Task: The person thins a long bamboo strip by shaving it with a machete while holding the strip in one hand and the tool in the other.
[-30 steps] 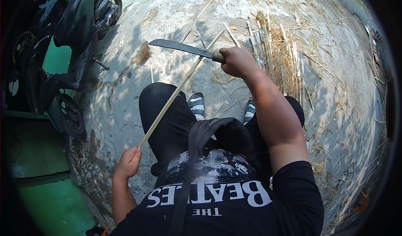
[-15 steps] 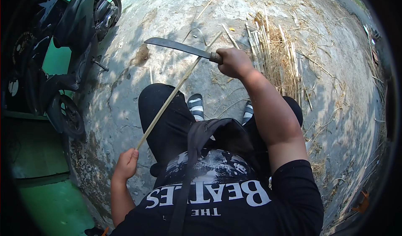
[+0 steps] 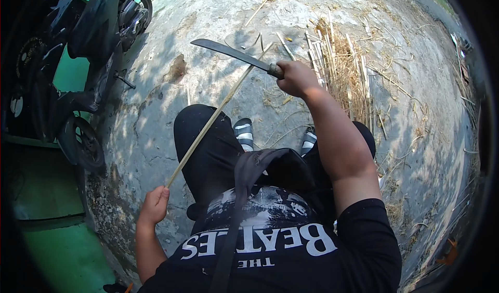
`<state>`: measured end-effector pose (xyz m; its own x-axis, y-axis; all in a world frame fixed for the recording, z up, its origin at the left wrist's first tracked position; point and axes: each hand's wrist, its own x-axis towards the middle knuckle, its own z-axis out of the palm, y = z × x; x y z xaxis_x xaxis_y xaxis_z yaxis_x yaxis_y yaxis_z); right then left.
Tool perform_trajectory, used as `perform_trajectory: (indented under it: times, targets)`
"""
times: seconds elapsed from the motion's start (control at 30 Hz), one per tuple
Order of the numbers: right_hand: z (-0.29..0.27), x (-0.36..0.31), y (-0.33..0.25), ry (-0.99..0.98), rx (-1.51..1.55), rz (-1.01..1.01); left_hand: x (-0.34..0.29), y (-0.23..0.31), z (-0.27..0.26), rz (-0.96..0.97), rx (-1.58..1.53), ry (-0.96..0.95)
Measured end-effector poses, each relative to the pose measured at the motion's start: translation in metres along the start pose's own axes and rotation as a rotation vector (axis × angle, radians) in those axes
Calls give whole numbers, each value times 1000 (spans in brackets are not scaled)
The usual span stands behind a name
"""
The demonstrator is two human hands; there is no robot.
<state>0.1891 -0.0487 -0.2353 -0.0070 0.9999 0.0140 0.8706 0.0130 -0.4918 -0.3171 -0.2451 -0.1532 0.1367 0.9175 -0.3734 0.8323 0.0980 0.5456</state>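
Observation:
My right hand is closed round the short handle of a machete, whose long dark blade points to the left with a slightly curved tip. At the lower left, my left hand grips the near end of a long, pale bamboo strip. The strip slants up and away over my left knee. Its far end crosses the blade near the handle; whether the edge bites into it I cannot tell.
Beyond my right knee lies a pile of bamboo strips and dry shavings on the concrete ground. Another thin strip lies farther ahead. A dark motorbike stands at the left by a green wall.
My right hand and the machete have shifted slightly right, with the blade tilting more. My left hand has drawn slightly left and back with the strip. The thin curl near the blade no longer arches there.

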Motion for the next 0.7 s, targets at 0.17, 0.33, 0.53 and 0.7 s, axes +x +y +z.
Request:
perform_trajectory:
  times: [0.17,0.33,0.53,0.7]
  targets:
    - [3,-4,-31,7,-166,-428,4,-2,7,25,-6,13]
    - [-3,7,40,127,102,64,-5,-5,13,57,102,66]
    - [-8,3,5,146,63,-8,-2,-11,18,53,100,68]
    - [-15,3,-12,130,-148,-352,1,-9,23,91,75,126]
